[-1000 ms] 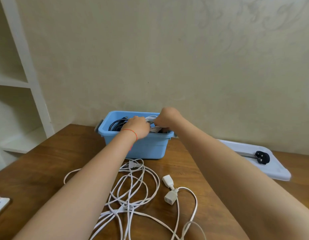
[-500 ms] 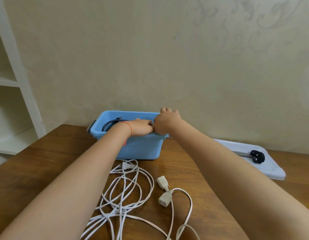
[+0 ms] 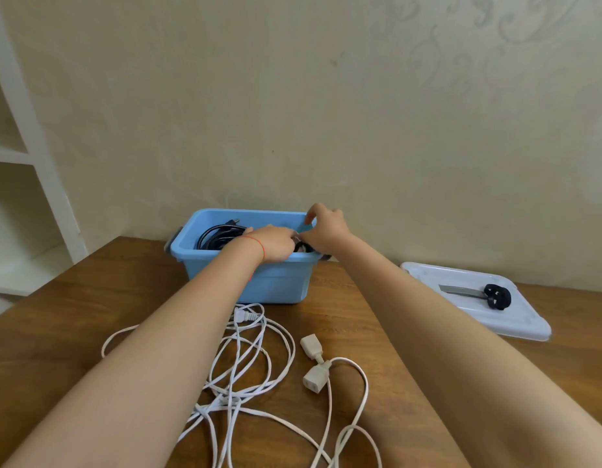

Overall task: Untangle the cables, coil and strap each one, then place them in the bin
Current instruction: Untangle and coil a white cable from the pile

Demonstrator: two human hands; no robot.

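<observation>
A blue bin (image 3: 249, 278) stands at the back of the wooden table against the wall. A black coiled cable (image 3: 216, 236) lies in its left half. Both my hands reach into the bin's right half. My left hand (image 3: 274, 244) and my right hand (image 3: 326, 229) meet over a coiled cable (image 3: 302, 246), fingers curled on it; only a small part of it shows. My right index finger is lifted above the far rim. A tangled white cable (image 3: 249, 363) lies loose on the table in front of the bin, its two white sockets (image 3: 315, 380) to the right.
A pale bin lid (image 3: 515, 319) lies at the right with a black strap roll (image 3: 498, 296) and a grey strip on it. White shelves (image 3: 19, 157) stand at the left. The wall is right behind the bin.
Both hands have sunk lower into the bin's right half with the coil. The right hand shifted toward the far rim and its index finger lifted.
</observation>
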